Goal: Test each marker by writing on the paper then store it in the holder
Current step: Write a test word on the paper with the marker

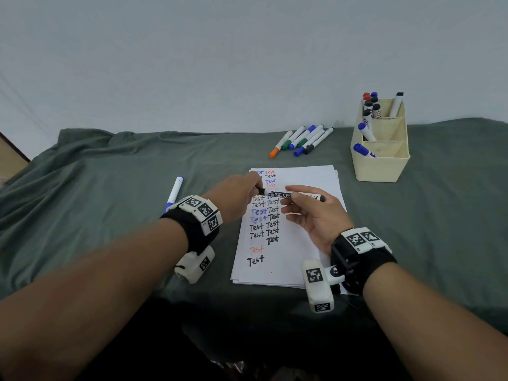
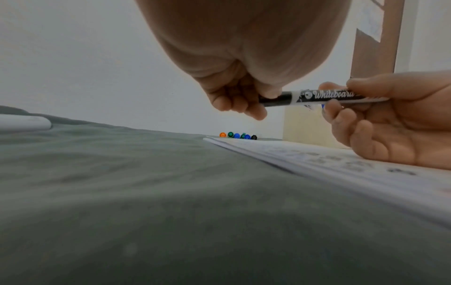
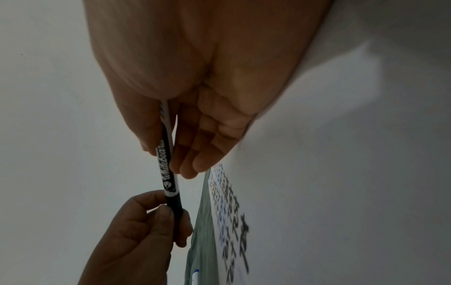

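Both hands hold one black whiteboard marker (image 1: pixel 291 194) level above the paper (image 1: pixel 308 232): the left hand (image 1: pixel 236 196) pinches its black cap end, the right hand (image 1: pixel 313 213) grips the barrel. Six loose markers (image 1: pixel 302 140) lie beyond the paper, near the cream holder (image 1: pixel 382 166) on the green-covered surface (image 1: pixel 110 188).

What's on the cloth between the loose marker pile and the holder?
In the head view, nothing: only bare green cloth separates the marker pile from the cream holder. They sit apart, not touching.
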